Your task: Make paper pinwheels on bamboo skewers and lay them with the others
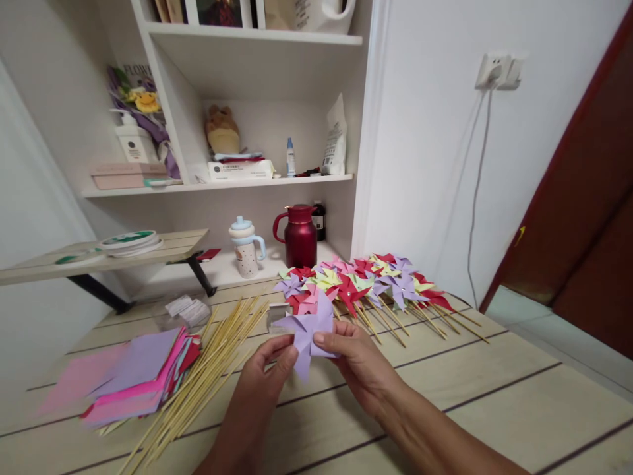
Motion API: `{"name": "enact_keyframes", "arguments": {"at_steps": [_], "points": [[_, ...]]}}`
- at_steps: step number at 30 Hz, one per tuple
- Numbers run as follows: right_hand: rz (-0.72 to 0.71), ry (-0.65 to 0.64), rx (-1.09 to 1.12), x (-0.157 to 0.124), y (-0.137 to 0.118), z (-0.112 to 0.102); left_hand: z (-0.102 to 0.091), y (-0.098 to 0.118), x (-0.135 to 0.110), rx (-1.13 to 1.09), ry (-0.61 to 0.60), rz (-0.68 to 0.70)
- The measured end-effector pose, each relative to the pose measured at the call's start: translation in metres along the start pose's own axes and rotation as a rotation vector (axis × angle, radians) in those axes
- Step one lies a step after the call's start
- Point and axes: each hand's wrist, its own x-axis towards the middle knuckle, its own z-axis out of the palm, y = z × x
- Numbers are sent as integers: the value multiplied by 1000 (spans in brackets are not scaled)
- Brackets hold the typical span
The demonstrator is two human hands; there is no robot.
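A light purple paper pinwheel (305, 330) is held up over the table, its blades folded in towards the middle. My right hand (363, 363) grips it from the right, thumb pressed near its centre and fingers behind. On the other side, my left hand (270, 376) is closed with thumb and forefinger at the pinwheel's left edge; what the fingertips pinch behind it is partly hidden. Just beyond is a small clear box (277, 316), partly covered by the pinwheel. Finished pinwheels on sticks (356, 290) in red, pink, yellow and purple lie in a heap behind my right hand.
Thin wooden sticks (198, 386) lie loose left of my hands, beside stacked coloured paper sheets (141, 363). A clear packet (185, 310) sits behind them. A red jug (301, 237) and a speckled cup (246, 254) stand at the back. A raised board (182, 243) holds tape rolls (131, 244).
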Motion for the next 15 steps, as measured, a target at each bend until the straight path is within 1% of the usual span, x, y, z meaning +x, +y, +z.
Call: {"name": "enact_keyframes", "arguments": {"at_steps": [3,9,12,15], "points": [[18,16,-39,-1,7,2,2,-5,1,-89,14,-3],[-14,54,-136,1,13,2,2,4,-6,-158,43,-17],[-22,66,-185,1,15,2,0,6,-7,-183,-26,-37],[-18,72,-189,1,16,2,-2,7,-7,-157,-88,-37]]}}
